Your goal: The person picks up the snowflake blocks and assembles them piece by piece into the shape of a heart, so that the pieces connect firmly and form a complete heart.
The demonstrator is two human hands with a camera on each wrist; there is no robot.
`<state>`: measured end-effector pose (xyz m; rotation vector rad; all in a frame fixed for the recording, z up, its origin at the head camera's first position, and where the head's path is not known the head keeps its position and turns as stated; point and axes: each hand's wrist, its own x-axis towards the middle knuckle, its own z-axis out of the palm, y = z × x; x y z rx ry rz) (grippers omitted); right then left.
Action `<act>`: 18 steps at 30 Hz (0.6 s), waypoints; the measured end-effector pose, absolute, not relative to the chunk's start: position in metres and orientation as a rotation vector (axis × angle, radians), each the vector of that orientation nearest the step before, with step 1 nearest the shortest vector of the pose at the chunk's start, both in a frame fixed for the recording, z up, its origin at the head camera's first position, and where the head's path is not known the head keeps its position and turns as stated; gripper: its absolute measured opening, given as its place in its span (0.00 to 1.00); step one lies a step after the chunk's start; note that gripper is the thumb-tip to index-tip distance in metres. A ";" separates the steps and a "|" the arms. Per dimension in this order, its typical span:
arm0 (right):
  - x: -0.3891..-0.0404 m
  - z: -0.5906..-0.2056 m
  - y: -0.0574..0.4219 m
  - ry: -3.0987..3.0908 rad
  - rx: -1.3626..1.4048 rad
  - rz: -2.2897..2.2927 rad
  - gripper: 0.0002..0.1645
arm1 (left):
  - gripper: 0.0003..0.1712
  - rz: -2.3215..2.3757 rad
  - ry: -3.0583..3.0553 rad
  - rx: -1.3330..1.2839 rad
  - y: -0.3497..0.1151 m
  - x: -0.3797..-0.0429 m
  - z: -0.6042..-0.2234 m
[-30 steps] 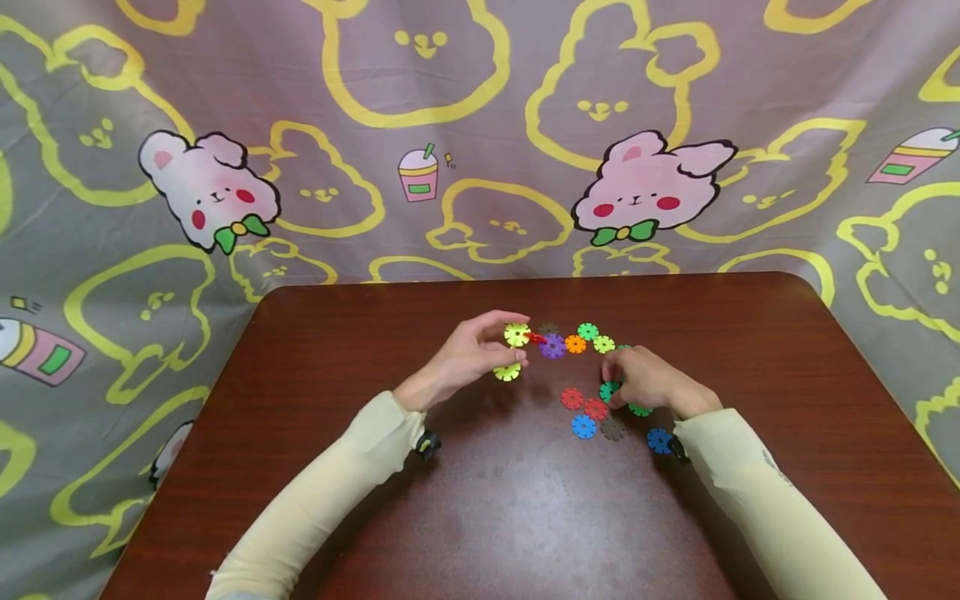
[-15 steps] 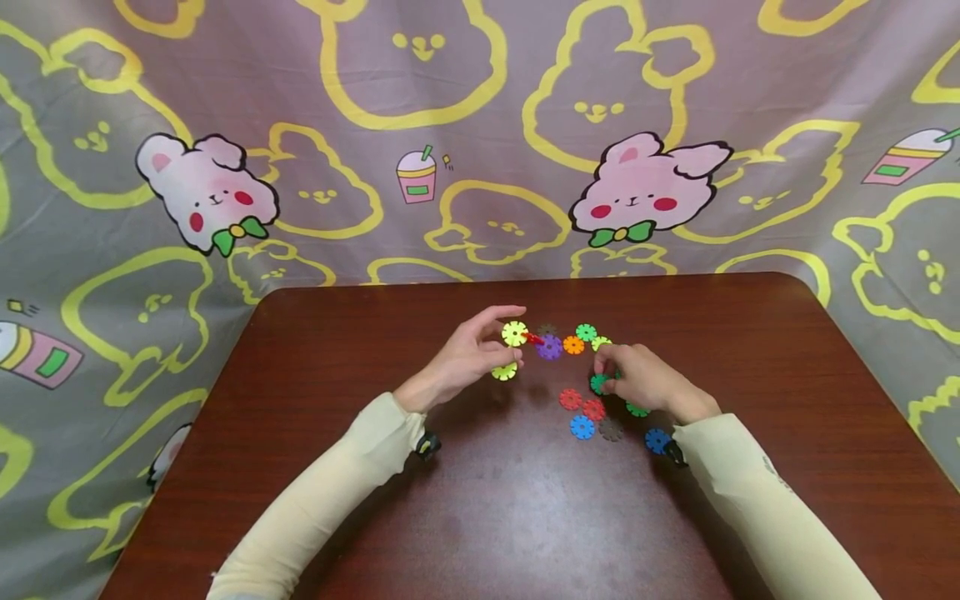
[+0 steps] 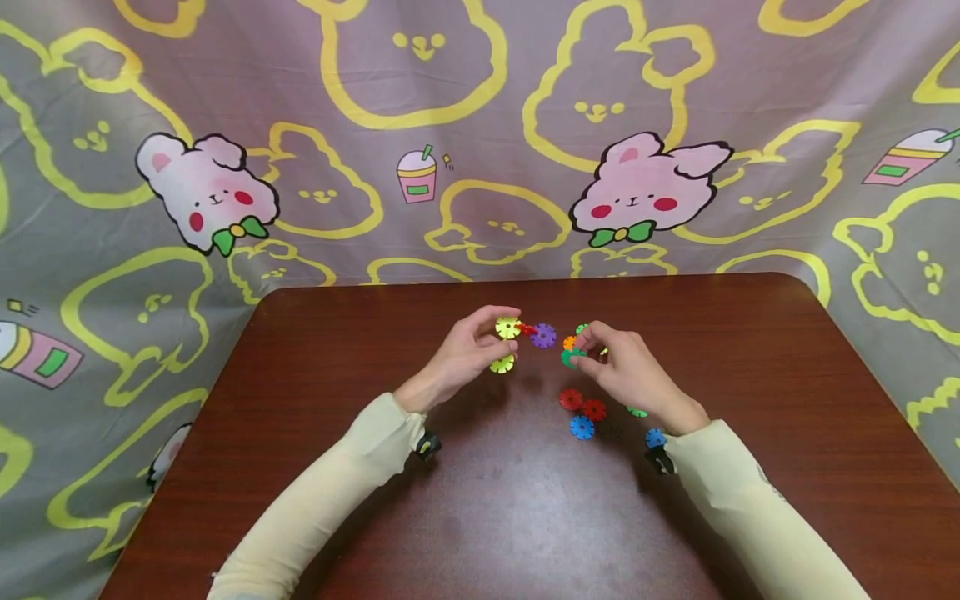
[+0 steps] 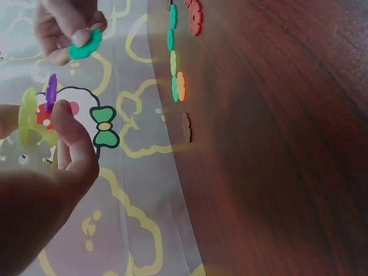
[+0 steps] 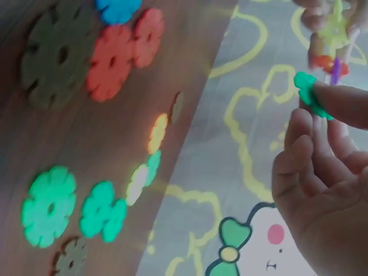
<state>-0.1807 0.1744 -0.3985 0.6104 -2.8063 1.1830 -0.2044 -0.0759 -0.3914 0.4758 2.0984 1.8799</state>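
Right hand (image 3: 633, 367): thumb and fingertips clamped on a green disc (image 3: 572, 357), which juts from their tips above the table.
Left hand (image 3: 468, 350): thumb and fingers curled around the yellow discs (image 3: 502, 330); joined to these, a red disc (image 3: 528, 330) and a purple disc (image 3: 549, 341) stick out toward the right hand.
Gap: green disc and purple disc near each other, apart.
Beyond the right fingertips: an orange disc (image 3: 569, 342), partly hidden.
By the right wrist: a loose blue disc (image 3: 655, 436), just beside the wristband (image 3: 660, 460).
Bodyward of the right fingertips: two loose red discs (image 3: 571, 399), with a brown disc (image 5: 43, 69) next to them.
Under both hands: a reddish-brown table (image 3: 750, 333).
Beyond both hands: a grey cloth (image 3: 487, 154) with yellow outlines and rabbits.
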 end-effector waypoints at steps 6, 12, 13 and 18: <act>-0.175 -0.392 0.162 -2.680 0.614 1.223 0.09 | 0.28 1.893 2.107 0.505 -0.077 -0.204 -0.391; -0.173 -0.390 0.155 -2.637 0.608 1.253 0.08 | 0.28 1.901 2.104 0.513 -0.077 -0.203 -0.391; -0.173 -0.390 0.155 -2.631 0.608 1.256 0.08 | 0.28 1.903 2.102 0.513 -0.077 -0.203 -0.391; -0.174 -0.392 0.152 -2.605 0.602 1.258 0.08 | 0.28 1.910 2.095 0.520 -0.077 -0.203 -0.391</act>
